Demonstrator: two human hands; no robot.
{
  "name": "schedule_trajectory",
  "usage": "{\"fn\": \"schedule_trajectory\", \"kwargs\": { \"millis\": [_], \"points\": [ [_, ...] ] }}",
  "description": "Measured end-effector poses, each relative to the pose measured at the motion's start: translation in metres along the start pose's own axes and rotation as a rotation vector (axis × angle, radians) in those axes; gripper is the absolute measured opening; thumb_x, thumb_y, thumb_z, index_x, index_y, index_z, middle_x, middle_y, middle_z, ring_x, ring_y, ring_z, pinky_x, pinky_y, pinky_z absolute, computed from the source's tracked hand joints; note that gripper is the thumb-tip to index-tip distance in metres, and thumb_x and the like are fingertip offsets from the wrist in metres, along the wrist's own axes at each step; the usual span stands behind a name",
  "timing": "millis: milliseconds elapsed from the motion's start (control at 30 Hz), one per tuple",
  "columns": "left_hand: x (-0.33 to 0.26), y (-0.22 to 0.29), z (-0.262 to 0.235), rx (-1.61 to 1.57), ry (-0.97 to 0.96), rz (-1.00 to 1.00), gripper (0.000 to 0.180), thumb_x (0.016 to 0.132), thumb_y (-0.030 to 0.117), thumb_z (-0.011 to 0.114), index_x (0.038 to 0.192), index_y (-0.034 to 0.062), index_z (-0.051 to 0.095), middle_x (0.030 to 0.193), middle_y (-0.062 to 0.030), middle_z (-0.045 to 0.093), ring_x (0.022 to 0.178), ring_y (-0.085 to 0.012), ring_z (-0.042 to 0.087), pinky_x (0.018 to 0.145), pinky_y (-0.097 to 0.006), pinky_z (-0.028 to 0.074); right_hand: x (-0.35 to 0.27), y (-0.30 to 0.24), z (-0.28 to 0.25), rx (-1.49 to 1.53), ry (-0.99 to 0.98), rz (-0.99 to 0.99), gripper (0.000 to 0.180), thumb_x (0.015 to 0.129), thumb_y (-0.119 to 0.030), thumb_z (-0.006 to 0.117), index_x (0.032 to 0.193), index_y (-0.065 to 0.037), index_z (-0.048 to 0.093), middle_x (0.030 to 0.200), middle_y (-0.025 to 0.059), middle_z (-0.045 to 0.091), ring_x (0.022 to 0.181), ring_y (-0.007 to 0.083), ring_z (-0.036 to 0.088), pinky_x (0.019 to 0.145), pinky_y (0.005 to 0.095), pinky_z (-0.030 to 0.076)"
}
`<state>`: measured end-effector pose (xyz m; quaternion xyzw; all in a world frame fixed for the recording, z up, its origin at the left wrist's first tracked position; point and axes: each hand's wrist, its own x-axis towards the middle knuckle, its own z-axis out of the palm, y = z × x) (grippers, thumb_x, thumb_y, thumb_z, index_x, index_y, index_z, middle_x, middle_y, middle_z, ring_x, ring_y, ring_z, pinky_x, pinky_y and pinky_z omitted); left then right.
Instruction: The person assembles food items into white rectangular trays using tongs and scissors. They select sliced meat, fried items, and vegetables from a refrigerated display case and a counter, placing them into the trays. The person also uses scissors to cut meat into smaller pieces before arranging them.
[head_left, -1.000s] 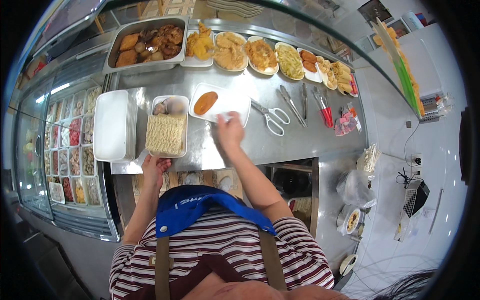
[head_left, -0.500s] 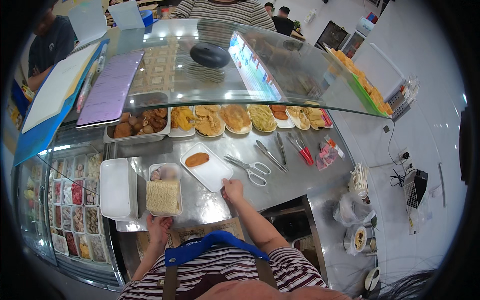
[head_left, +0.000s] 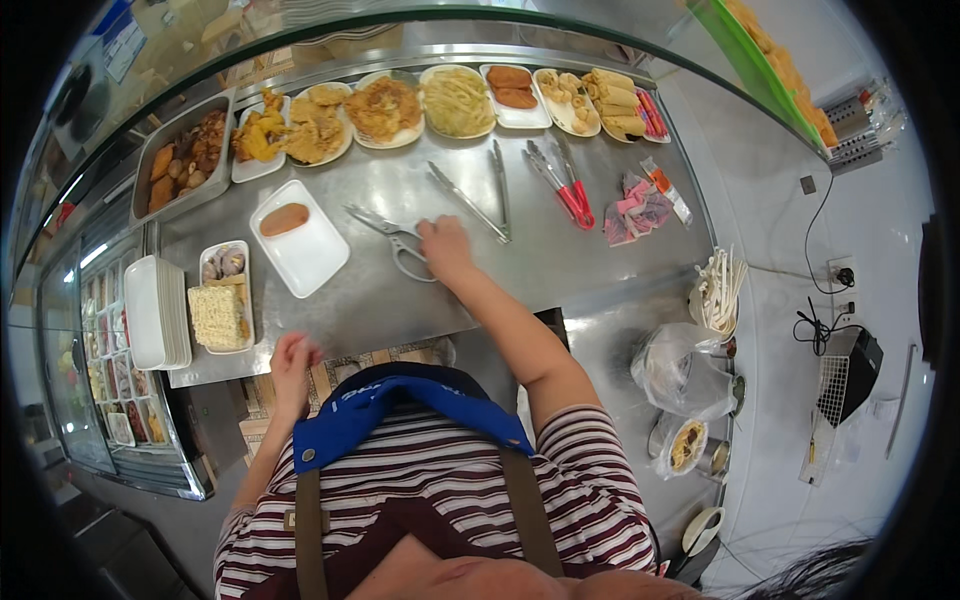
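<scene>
My right hand (head_left: 446,248) is on the handles of a pair of scissors (head_left: 405,262), its fingers curled over the upper loop. The scissors lie on the steel counter, blades pointing left toward a white foam tray (head_left: 315,262). One browned oval patty (head_left: 284,219) sits in that tray. My left hand (head_left: 293,368) is at the counter's front edge, holding nothing, its loosely bent fingers slightly blurred. Near it stands a filled foam tray (head_left: 248,335) with a block of dried noodles (head_left: 216,318) and some round pieces behind it.
Stacked white trays (head_left: 155,310) stand at the left. Metal tongs (head_left: 468,202) and red-handled tongs (head_left: 560,188) lie right of the scissors. Plates of fried food (head_left: 384,110) line the back below a glass shelf (head_left: 440,17). A pink cloth-like bundle (head_left: 636,212) is at the right.
My right hand has left the patty tray's corner and moved right onto the scissors. The left hand has come away from the noodle tray. The view has tipped downward.
</scene>
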<state>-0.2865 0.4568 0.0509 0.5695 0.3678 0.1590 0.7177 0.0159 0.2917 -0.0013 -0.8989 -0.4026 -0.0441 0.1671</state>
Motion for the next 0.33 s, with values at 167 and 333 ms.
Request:
{"fn": "schedule_trajectory", "kwargs": {
  "millis": [167, 333],
  "points": [
    [-0.011, 0.074, 0.163, 0.321, -0.332, 0.380, 0.018, 0.091, 0.007, 0.054, 0.108, 0.0003, 0.055, 0.086, -0.0061, 0.062, 0.083, -0.0127, 0.058, 0.077, -0.027, 0.047, 0.015, -0.009, -0.009, -0.063, 0.000, -0.154, 0.024, 0.077, -0.018, 0.056, 0.097, -0.004, 0.059, 0.097, 0.0131, 0.057, 0.094, 0.0273, 0.052, 0.074, 0.0432, 0.044],
    [0.020, 0.087, 0.252, 0.531, -0.362, 0.355, 0.034, 0.090, 0.012, 0.058, 0.122, 0.0039, 0.047, 0.099, -0.0070, 0.060, 0.095, -0.0126, 0.056, 0.083, -0.026, 0.044, -0.006, 0.002, -0.009, 0.063, -0.196, -0.077, 0.046, 0.069, -0.031, 0.065, 0.105, -0.002, 0.059, 0.104, 0.0155, 0.056, 0.098, 0.0237, 0.052, 0.080, 0.0447, 0.042]
  ]
}}
